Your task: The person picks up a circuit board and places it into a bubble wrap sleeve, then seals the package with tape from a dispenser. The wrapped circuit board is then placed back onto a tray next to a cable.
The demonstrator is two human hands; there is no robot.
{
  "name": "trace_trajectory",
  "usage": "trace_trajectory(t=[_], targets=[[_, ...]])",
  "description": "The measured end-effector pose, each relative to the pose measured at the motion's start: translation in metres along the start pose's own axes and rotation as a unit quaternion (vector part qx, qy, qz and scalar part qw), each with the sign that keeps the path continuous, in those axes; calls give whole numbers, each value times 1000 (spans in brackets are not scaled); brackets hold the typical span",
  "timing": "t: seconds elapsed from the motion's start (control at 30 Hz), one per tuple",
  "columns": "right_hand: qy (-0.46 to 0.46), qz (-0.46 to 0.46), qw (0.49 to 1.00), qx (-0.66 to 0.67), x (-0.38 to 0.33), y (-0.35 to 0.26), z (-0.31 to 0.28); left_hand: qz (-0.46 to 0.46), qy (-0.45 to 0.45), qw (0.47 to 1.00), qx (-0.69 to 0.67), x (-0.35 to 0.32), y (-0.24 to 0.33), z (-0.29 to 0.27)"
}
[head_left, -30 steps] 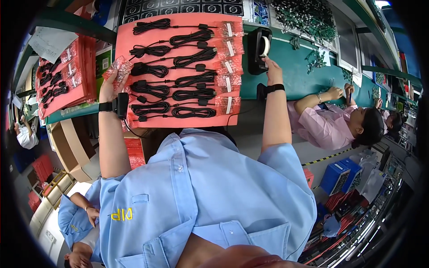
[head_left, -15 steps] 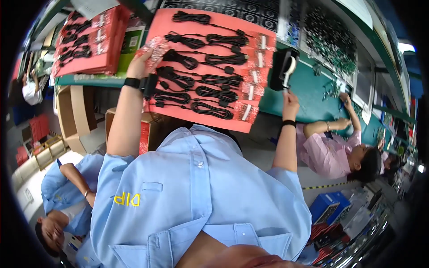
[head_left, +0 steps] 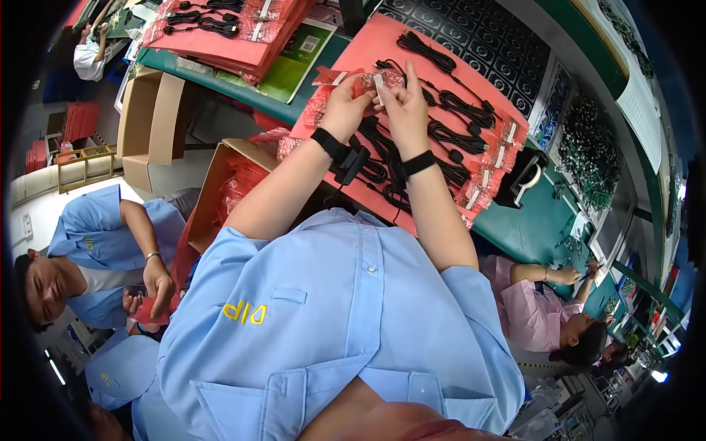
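Observation:
Both my hands meet over the upper left part of a pink sheet [head_left: 379,40] bearing several bundled black cables [head_left: 426,51]. My left hand [head_left: 344,112] is closed on a clear red bubble-wrap bag [head_left: 323,76]. My right hand [head_left: 407,121] pinches a small white strip [head_left: 379,87] against the bag, its index finger pointing up. Whether the strip is stuck down I cannot tell. Several red bubble bags [head_left: 485,180], with white strips on them, line the sheet's right edge. My forearms hide some of the cables.
A black tape dispenser [head_left: 523,180] stands right of the sheet on the green table [head_left: 493,224]. At the left are stacked pink sheets [head_left: 250,55] and an open cardboard box [head_left: 213,191]. One co-worker [head_left: 537,309] works at the right, another [head_left: 103,250] at the left.
My right hand has moved left from the tape dispenser to my left hand, bringing a white strip. The view has shifted, so the table sits turned and farther right.

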State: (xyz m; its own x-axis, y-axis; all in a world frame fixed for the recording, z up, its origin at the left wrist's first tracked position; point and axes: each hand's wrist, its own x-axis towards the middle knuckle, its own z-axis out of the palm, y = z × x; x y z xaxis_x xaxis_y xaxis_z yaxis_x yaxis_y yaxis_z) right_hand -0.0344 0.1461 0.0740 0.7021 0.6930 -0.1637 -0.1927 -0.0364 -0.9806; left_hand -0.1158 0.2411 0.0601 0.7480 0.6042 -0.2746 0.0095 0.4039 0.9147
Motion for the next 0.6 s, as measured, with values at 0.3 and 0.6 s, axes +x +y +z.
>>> trace_trajectory(t=[0.3,0.6], targets=[[87,-33,919,-383,15,18,9,-39,17,993,-108,20,-1,-14],[-48,-92,987,-125,30,56,-9,-195,-96,971,-103,69,-18,-46]])
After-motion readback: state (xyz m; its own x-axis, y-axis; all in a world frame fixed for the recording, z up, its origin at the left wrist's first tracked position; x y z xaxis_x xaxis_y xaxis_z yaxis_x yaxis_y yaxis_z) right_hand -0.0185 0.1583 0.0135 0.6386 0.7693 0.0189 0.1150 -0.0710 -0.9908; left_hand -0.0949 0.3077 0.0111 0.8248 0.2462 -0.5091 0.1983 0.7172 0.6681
